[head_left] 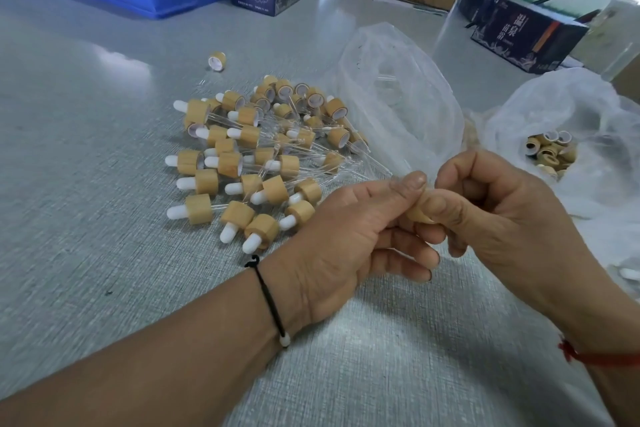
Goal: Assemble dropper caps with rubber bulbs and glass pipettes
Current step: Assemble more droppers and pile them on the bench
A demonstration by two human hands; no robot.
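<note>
Both hands meet over the grey table [104, 218], slightly toward 3 o'clock from the frame's centre. The left hand [349, 236] and right hand [502, 204] each curl their grip round one wooden dropper cap [417, 213], thumbs pressing on it; a glass pipette seems to project from it, though blur leaves this uncertain. A heap of finished droppers [256, 156] lies at 10 o'clock from the hands. A clear plastic bag [398, 97] stands at 12 o'clock. A second bag [568, 104] with loose caps [550, 152] lies at 2 o'clock.
</note>
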